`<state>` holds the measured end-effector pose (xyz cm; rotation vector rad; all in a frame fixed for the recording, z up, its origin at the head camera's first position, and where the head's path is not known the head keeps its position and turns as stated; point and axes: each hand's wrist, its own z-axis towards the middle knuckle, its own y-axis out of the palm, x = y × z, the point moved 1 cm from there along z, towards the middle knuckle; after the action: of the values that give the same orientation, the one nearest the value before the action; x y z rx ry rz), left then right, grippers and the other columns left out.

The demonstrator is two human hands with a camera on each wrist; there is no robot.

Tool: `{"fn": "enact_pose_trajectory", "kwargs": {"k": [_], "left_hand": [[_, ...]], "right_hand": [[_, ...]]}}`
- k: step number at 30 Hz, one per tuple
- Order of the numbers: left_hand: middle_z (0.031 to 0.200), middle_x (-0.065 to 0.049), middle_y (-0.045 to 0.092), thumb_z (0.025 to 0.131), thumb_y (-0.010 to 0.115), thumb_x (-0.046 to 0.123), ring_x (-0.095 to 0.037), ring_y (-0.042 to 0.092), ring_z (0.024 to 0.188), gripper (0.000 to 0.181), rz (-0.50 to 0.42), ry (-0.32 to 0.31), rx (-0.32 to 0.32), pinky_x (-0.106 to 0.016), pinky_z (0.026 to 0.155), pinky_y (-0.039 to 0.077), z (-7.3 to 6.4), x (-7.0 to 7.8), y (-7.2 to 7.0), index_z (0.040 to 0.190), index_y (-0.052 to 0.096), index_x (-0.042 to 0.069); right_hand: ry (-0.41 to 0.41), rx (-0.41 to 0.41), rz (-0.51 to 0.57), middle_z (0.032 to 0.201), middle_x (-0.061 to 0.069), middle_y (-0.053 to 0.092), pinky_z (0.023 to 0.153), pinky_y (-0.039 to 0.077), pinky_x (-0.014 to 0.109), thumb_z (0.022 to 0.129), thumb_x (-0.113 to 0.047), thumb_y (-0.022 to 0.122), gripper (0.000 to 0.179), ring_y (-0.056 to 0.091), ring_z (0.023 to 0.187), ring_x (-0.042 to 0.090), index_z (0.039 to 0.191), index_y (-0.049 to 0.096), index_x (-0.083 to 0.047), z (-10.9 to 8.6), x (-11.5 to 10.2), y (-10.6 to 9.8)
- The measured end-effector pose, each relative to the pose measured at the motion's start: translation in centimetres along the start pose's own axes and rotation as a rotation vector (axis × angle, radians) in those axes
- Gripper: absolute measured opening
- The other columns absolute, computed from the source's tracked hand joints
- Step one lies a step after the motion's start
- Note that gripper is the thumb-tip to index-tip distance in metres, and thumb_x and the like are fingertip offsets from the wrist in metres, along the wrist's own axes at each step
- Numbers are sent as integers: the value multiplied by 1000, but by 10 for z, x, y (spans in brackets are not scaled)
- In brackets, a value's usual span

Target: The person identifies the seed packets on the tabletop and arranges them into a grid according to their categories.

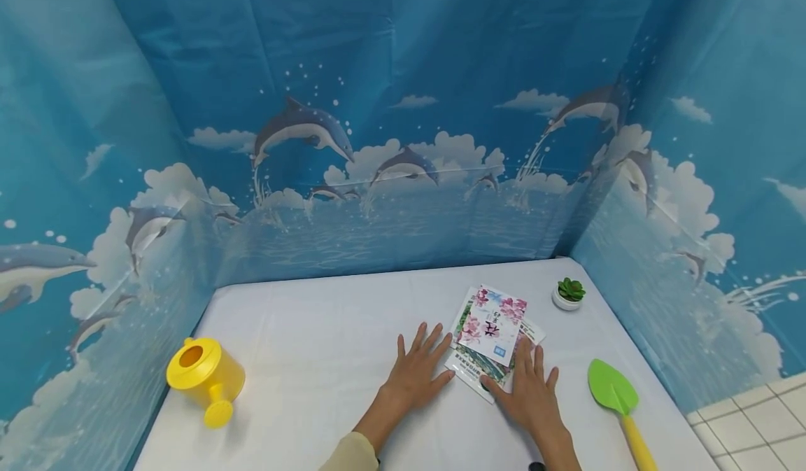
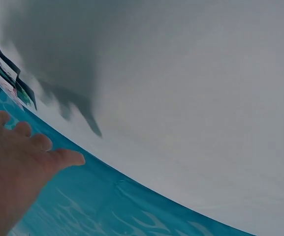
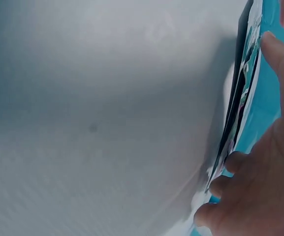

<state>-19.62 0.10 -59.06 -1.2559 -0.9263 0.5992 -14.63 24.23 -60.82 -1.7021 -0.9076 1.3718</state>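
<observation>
Several flat, flower-printed packets [image 1: 491, 320] lie in a loose, fanned pile on the white table. The top one is white with pink blossoms and dark characters; those beneath are partly covered. My left hand [image 1: 417, 373] is just left of the pile, fingers straight and spread, holding nothing. At the pile's near right side, my right hand [image 1: 532, 394] touches the packets with extended, spread fingers. In the right wrist view, the packets [image 3: 240, 93] show edge-on beside the thumb and fingers of that hand [image 3: 265, 182]. The left wrist view shows my left hand [image 2: 18, 167] with fingers apart.
A yellow watering can [image 1: 208, 376] stands at the table's left. On the right are a small potted succulent [image 1: 569, 293] and a green trowel [image 1: 613, 387] with a yellow handle. A blue dolphin-print curtain [image 1: 403, 226] surrounds the white table [image 1: 302, 359] at the back and sides.
</observation>
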Motion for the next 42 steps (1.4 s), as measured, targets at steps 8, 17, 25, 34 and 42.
{"fn": "enact_pose_trajectory", "kwargs": {"k": [8,17,25,34,42], "left_hand": [[178,2,30,108,58,53,-32,21,166,69,-1,52,-61,-71,126,26,17,13,-4,169,39,27],[176,7,33,109,55,54,-27,21,166,64,49,61,-96,-68,127,28,24,20,1,167,44,30],[176,10,33,110,53,57,-23,22,166,64,111,70,-106,-66,127,29,24,17,6,167,44,30],[175,10,35,109,56,55,-19,25,165,66,107,77,-110,-66,126,30,21,15,9,166,46,23],[175,6,36,108,62,51,-21,28,164,65,62,69,-94,-67,124,33,19,16,8,161,52,16]], "right_hand": [[-6,13,-25,172,37,5,117,-3,86,97,-64,71,124,4,159,59,166,2,13,3,3,-1],[-15,22,-16,172,36,11,116,-2,87,95,-56,77,122,7,159,59,167,5,11,0,2,-2],[-13,16,-24,173,33,7,116,-1,87,95,-55,77,120,5,159,59,167,7,11,1,2,1],[0,4,-19,173,33,6,116,-2,86,96,-55,76,120,4,160,58,167,6,12,1,4,2],[-1,6,-16,173,33,10,116,-2,86,96,-54,76,120,3,160,58,166,6,13,1,5,2]]}}
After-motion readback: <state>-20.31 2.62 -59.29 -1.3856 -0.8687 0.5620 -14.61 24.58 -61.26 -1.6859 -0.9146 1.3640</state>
